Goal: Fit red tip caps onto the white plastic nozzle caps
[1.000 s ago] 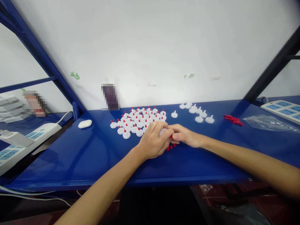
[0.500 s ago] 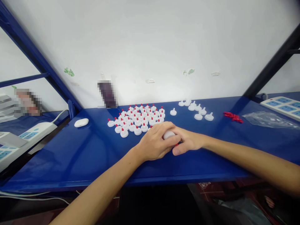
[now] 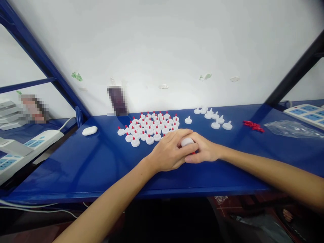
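My left hand [image 3: 170, 152] and my right hand [image 3: 205, 151] meet at the middle of the blue table [image 3: 96, 165], fingers closed together around one white cap [image 3: 186, 142]. A bit of red shows under my right fingers; I cannot tell what it is. Just behind my hands stands a cluster of several white caps with red tips [image 3: 149, 127]. Further right lie several plain white caps [image 3: 215, 118], one of them alone [image 3: 187, 120]. A small pile of red tips [image 3: 253, 126] lies to the right.
A clear plastic bag [image 3: 291, 129] lies at the right, with a white power strip [image 3: 305, 114] behind it. A white oval case [image 3: 89, 130] rests at the left, near more power strips [image 3: 22, 148]. Blue frame struts rise on both sides before a white wall.
My hands have stayed pressed together. The white cap between them has turned up into clearer view, and the loose red pieces seen below my fingers a second ago are hidden now.
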{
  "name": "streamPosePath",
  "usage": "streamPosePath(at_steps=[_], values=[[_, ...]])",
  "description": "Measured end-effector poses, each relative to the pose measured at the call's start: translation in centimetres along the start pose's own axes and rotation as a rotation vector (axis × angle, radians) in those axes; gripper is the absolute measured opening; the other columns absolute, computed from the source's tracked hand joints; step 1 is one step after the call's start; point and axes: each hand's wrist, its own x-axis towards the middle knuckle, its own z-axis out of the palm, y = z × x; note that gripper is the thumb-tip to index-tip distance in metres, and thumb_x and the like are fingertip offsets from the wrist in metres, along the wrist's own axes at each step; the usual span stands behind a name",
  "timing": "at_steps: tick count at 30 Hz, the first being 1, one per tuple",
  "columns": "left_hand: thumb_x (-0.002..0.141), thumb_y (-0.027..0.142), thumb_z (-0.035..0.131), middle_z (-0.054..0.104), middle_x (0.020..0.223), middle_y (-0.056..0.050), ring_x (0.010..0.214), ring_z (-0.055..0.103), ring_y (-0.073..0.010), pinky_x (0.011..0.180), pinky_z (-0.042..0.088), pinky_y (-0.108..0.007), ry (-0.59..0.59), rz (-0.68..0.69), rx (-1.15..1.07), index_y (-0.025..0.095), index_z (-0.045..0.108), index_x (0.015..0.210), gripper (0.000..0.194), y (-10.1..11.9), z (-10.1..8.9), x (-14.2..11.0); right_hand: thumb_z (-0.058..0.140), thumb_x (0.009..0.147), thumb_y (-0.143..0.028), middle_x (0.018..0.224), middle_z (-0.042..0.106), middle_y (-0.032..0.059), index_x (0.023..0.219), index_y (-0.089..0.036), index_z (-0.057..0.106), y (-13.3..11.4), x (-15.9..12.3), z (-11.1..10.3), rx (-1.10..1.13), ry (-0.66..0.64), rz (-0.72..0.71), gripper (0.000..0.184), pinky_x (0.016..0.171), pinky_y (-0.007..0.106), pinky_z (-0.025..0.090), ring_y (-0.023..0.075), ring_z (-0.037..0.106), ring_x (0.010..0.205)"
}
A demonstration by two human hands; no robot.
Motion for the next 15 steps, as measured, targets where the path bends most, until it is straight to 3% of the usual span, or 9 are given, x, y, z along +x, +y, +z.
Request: streamPosePath(at_steps=[4, 7, 12, 15], values=[[0.090, 0.026, 0.049, 0.049, 0.136, -0.019, 0.123, 0.052, -0.0298, 0.099, 0.050, -0.048, -0.056, -0.069, -0.076, 0.019, 0.059, 0.118, 0.030, 0.16, -0.20, 0.33, 0.073, 0.074, -0.037, 0.076, 0.061, 0.0007, 0.081, -0.015, 0.061, 0.25, -0.09, -0.20, -0.098, 0.080, 0.032, 0.026, 0.062, 0.025, 0.045, 0.0133, 0.054, 0.068], [0.085, 0.027, 0.054, 0.052, 0.133, -0.018, 0.119, 0.055, -0.0284, 0.096, 0.051, -0.046, -0.034, -0.093, -0.130, 0.019, 0.060, 0.115, 0.031, 0.13, -0.27, 0.45, 0.071, 0.074, -0.037, 0.069, 0.057, -0.0005, 0.069, -0.015, 0.057, 0.21, -0.02, -0.16, -0.150, 0.098, 0.056, 0.026, 0.057, 0.024, 0.041, 0.0115, 0.049, 0.062], [0.084, 0.045, 0.064, 0.060, 0.126, -0.019, 0.110, 0.063, -0.0281, 0.091, 0.055, -0.044, 0.074, -0.037, -0.146, 0.017, 0.065, 0.109, 0.038, -0.12, -0.21, 0.37, 0.067, 0.073, -0.030, 0.055, 0.045, -0.0049, 0.056, -0.017, 0.048, 0.02, 0.07, 0.15, -0.265, 0.081, 0.009, 0.029, 0.051, 0.022, 0.032, 0.0086, 0.039, 0.054], [0.087, 0.053, 0.063, 0.062, 0.127, -0.019, 0.109, 0.065, -0.0278, 0.090, 0.057, -0.042, 0.105, -0.027, -0.138, 0.017, 0.066, 0.109, 0.042, -0.19, -0.19, 0.37, 0.065, 0.073, -0.027, 0.055, 0.046, -0.0044, 0.056, -0.017, 0.051, 0.09, 0.00, 0.18, -0.259, 0.088, 0.007, 0.024, 0.051, 0.022, 0.032, 0.0089, 0.040, 0.055]])
